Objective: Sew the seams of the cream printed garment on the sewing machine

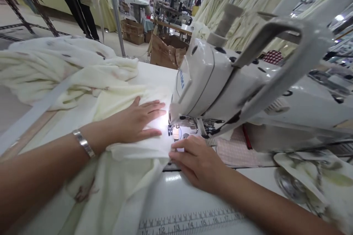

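Note:
Pale cream fabric lies over the white sewing table, with its edge by the needle area of a white sewing machine. My left hand rests flat on the cloth with fingers spread, just left of the lit needle area. At the front of the machine's foot, my right hand pinches the fabric's edge between thumb and fingers. Folds of the cloth hang toward me below my left wrist. The machine head partly hides the stitching spot.
A printed ruler scale runs along the table's near edge. More bunched fabric is heaped at left, and a patterned cloth piece lies at right. Cardboard boxes stand behind the table. A person's legs show at back left.

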A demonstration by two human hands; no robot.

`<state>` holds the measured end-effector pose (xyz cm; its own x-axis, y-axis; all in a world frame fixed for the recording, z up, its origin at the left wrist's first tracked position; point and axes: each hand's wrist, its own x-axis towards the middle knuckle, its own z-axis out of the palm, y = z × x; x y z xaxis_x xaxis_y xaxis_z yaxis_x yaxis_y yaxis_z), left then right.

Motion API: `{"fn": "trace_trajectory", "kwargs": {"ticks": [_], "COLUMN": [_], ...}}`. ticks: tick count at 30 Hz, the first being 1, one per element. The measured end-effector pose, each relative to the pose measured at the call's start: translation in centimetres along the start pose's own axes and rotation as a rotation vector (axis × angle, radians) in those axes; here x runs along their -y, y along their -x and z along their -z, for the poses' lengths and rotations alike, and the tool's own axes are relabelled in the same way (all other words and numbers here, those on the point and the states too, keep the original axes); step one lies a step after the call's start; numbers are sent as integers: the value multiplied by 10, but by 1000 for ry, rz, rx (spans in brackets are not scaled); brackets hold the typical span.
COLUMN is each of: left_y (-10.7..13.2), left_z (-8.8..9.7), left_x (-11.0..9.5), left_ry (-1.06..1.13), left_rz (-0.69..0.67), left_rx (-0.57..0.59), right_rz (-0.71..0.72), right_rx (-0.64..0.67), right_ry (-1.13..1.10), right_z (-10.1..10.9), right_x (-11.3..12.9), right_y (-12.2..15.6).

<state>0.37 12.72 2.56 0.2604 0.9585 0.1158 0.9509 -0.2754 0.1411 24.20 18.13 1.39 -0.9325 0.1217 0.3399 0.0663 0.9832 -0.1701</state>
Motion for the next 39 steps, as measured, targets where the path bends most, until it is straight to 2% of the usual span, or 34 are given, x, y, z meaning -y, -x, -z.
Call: {"fn": "trace_trajectory", "kwargs": {"ticks": [5, 8, 11, 14, 16, 17, 19, 21, 24, 27, 30, 34, 35, 37, 38, 39], "left_y": [-20, -25, -11, 22, 42, 48, 47, 35, 12, 8, 37, 118, 139, 171, 180, 186], "left_z": [8, 9, 0, -13, -15, -12, 0, 16, 40, 57, 67, 60, 55, 50, 51, 54], "left_x": [28, 33, 9, -39, -68, -78, -85, -78, -62, -54, -61, -101, -113, -130, -133, -133], "left_ry": [-34, -72, -137, -203, -219, -217, -206, -203, -206, -190, -192, -211, -189, 57, 243, 386], "left_rz": [-16, 18, 127, 242, 247, 238, 222, 225, 197, 143, 145, 91, 57, -38, 24, 91], "left_rx": [-24, -57, -103, -134, -131, -112, -72, -76, -153, -165, -198, -212, -193, -168, -34, 39], "right_rz": [-75, -113, -150, -179, -176, -182, -213, -295, -454, -587, -641, -588, -544, -472, -465, -484], "right_rx": [-12, -6, -12, 20, 35, 38, 22, -1, -73, -89, -57, -64, -33, 79, 131, 153], "right_ry": [62, 29, -33, -77, -112, -135, -181, -194, -109, -41, -94, -200, -290, -613, -814, -995], "right_z": [-15, -16, -4, 11, 17, 18, 17, 14, 7, 3, 10, 34, 41, 52, 56, 57], "right_x": [-16, -15, 2, 31, 51, 61, 76, 87, 96, 94, 87, 87, 90, 95, 97, 98], "right_y": [-8, -9, -8, 2, 15, 23, 36, 46, 48, 40, 36, 51, 56, 64, 65, 66]}}
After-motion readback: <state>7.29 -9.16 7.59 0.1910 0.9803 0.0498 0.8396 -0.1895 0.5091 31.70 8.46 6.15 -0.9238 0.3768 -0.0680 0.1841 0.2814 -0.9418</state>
